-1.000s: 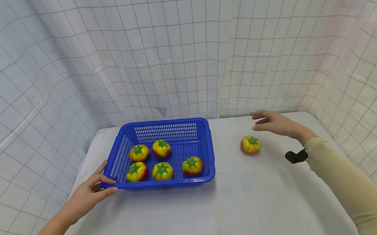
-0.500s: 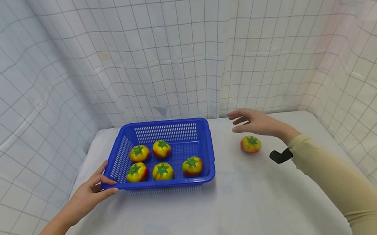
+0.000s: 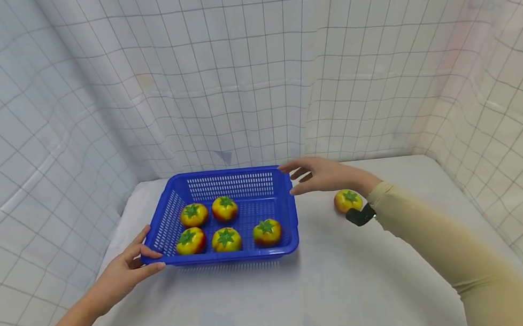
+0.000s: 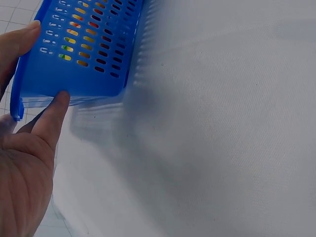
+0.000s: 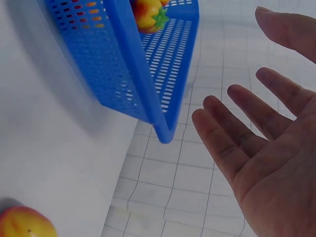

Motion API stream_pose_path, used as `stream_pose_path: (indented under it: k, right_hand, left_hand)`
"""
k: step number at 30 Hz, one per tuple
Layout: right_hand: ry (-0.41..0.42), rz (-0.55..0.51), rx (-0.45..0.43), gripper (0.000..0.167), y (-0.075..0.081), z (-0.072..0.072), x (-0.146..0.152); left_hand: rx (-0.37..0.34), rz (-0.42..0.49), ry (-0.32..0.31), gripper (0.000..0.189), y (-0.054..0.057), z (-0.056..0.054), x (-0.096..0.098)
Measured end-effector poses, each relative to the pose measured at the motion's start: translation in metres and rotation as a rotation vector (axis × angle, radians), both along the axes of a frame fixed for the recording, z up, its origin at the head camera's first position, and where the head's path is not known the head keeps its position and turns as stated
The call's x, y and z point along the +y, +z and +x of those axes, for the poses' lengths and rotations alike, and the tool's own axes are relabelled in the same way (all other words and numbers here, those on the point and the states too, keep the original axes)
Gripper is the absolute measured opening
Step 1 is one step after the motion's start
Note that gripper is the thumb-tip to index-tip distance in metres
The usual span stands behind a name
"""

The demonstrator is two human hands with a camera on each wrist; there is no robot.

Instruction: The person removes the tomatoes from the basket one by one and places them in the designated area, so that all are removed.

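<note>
A blue plastic basket (image 3: 288, 224) with slotted walls stands on the white table. Several yellow-and-red fruits, like tomatoes or persimmons with green leafy tops, lie inside, one of them a fruit (image 3: 267, 233) at the front right. My left hand (image 3: 121, 273) grips the basket's front left corner; the left wrist view shows a thumb and fingers on both sides of the rim (image 4: 19, 84). Level with the back right corner, my right hand (image 3: 323, 173) hovers with fingers spread and holds nothing. In the right wrist view its fingers (image 5: 217, 133) are apart from the rim.
One more fruit (image 3: 348, 201) lies on the table to the right of the basket, below my right forearm. White grid-patterned cloth (image 3: 252, 78) hangs behind and on both sides. Each wrist bears a black device (image 3: 360, 216).
My right hand has moved left, from above the loose fruit to the basket's right edge. The left hand, the basket and the fruits have stayed in place.
</note>
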State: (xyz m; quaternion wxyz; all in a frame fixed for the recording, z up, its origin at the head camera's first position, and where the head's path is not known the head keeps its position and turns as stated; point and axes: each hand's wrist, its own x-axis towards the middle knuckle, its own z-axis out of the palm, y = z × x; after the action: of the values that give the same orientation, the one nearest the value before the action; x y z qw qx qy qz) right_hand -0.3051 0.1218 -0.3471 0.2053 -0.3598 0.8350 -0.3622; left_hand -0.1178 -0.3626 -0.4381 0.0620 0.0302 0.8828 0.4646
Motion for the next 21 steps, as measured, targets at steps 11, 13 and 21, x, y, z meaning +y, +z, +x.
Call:
stream_pose_path:
  k: [11,13,21]
  right_hand:
    - [0.111,0.096,0.033,0.071,0.001,-0.017,-0.073]
    - [0.123,0.110,0.033,0.072,-0.002,-0.021,-0.084]
    - [0.158,0.134,-0.027,0.072,-0.016,-0.029,-0.122]
  left_hand:
    - [0.019,0.001,-0.009,0.030,-0.001,0.001,-0.003]
    - [0.036,-0.002,-0.018,0.028,-0.001,0.001,-0.002]
    - [0.078,-0.003,-0.032,0.023,-0.003,0.000,0.000]
